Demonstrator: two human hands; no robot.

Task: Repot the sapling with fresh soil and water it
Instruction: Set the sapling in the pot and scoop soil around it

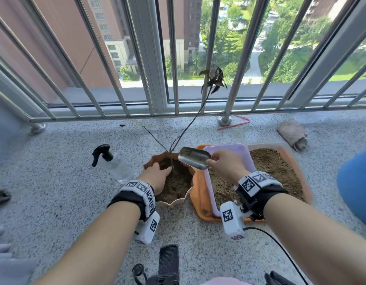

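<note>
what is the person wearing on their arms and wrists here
Both forearms are bare, with no sleeves. The left wrist and right wrist each carry a black strap with white blocks printed with black square markers. A thin black cable trails from the right unit.

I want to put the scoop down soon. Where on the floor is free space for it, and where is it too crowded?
Bare floor lies between the spray bottle and the railing, and in front of the pot, between both forearms. It is crowded where the pot touches the orange tray; the right hand holds the scoop there, and the left hand rests in the pot.
</note>
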